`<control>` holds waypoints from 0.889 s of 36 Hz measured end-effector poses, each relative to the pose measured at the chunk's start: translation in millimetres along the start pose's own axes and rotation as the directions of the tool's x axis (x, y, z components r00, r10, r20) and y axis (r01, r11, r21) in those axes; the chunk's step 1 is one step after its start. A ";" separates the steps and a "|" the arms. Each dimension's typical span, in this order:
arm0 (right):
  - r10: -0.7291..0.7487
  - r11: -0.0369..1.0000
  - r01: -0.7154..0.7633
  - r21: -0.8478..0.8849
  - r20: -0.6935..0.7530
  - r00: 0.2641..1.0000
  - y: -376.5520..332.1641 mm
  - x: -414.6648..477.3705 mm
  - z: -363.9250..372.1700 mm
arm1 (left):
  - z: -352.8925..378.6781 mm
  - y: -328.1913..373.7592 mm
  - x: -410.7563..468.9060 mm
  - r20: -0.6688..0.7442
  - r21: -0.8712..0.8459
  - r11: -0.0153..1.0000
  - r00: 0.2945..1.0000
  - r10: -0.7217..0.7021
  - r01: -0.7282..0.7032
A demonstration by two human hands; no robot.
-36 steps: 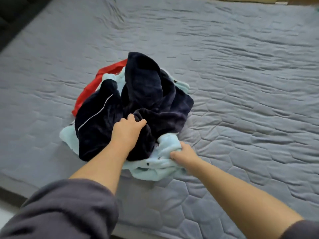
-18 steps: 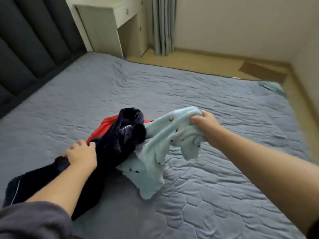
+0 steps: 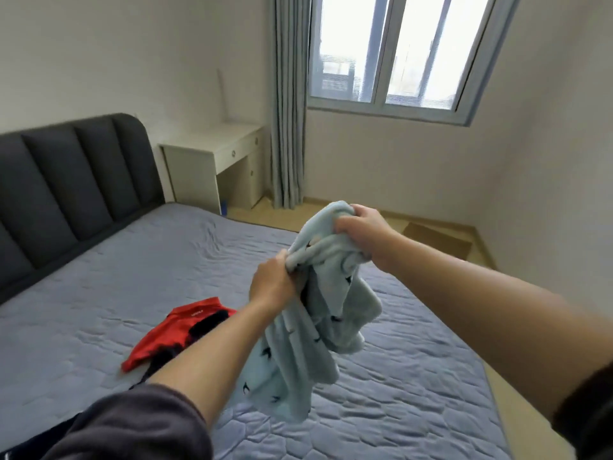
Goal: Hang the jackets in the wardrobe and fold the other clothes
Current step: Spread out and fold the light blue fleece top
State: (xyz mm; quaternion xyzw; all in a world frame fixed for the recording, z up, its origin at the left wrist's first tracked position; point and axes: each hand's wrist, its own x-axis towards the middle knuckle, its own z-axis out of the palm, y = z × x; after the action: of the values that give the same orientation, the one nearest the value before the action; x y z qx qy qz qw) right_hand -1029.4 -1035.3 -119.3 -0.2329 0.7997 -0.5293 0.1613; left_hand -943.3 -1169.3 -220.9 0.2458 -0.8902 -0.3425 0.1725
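Observation:
A light blue fleece garment (image 3: pixel 298 353) with small dark prints hangs bunched in the air above the bed. My left hand (image 3: pixel 272 283) grips a fold near its top. My right hand (image 3: pixel 361 230) grips the upper end a little higher and to the right. A red garment (image 3: pixel 166 333) lies flat on the grey quilted bed (image 3: pixel 132 267), behind my left forearm. A dark navy garment (image 3: pixel 207 325) lies partly on the red one and runs down under my left arm, mostly hidden.
A dark padded headboard (image 3: pixel 66 194) stands at the left. A white desk (image 3: pixel 215 161) sits in the corner by a grey curtain (image 3: pixel 287 111) and a window (image 3: pixel 398 51). A wooden floor strip (image 3: pixel 431 234) runs beyond the bed, with flat cardboard on it.
My right hand has lifted the light blue garment clear of the pile. My left hand let go of the navy garment and took hold of the blue one. The view has tilted up.

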 end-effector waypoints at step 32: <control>-0.466 0.858 0.383 -0.341 -0.206 0.861 -90.5 -188.9 -227.5 | -161.6 218.3 -104.1 0.361 0.115 0.975 0.923 0.136 -0.189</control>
State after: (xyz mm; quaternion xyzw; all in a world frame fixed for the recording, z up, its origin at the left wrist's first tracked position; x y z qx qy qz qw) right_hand -967.4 -787.1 54.5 -0.3483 0.8108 -0.4570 -0.1116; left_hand -850.9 -1055.6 30.4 0.1179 -0.9469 -0.2984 0.0203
